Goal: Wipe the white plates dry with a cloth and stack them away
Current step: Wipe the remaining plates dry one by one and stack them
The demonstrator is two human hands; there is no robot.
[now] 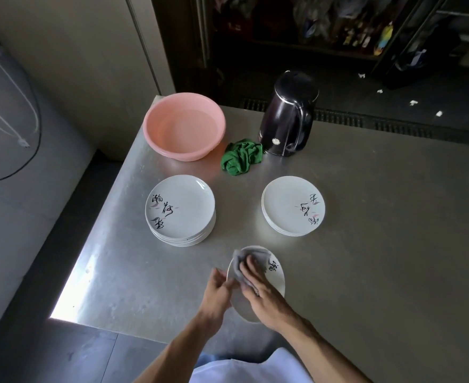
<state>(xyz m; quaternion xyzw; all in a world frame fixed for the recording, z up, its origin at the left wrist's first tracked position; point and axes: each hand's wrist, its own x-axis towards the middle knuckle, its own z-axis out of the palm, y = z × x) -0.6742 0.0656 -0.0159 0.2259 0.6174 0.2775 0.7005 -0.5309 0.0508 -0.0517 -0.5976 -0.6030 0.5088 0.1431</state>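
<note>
two plate stacks (pixel 180 210) (pixel 293 205); one plate (pixel 278 281) — left hand (pixel 218 291) grips it; flat right hand (pixel 261 291) presses one cloth (pixel 238 261)

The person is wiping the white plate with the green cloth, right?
Not quite. In the head view, the right hand wipes the round white plate with a grey cloth; the crumpled green cloth lies beside the black kettle.

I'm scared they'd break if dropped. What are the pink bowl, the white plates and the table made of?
Pink bowl: probably plastic, matte, evenly coloured, with a thick rolled rim. White plates: glossy, with a bright glint and printed writing; ceramic or melamine, the look leaves it open. Table: likely brushed stainless steel, grey with a bright sheen of light.
</note>
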